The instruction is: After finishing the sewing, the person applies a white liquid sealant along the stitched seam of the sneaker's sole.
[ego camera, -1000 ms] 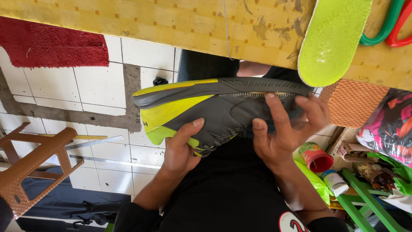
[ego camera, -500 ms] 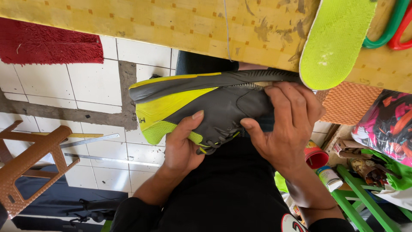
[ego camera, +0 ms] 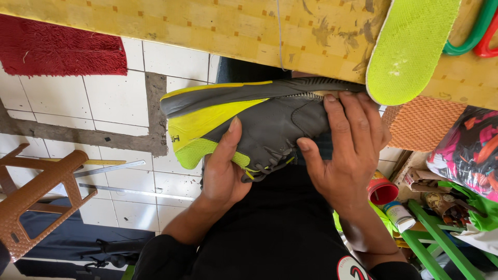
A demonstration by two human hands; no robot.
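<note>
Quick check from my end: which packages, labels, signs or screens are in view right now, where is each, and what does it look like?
Small bottle: low right beside the green frame, white with a blue band.
Red cup: just above the bottle, round, open mouth.
Plastic bag: far right, clear, stuffed with pink, red and dark pieces.
Round badge: bottom edge, on the dark clothing, white and red.
Small mark on the shoe: dark, on the yellow heel.
No signs or screens.

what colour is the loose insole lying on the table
Bright lime green insole, with a few pale scuffs; the head view shows it clearly.
</note>
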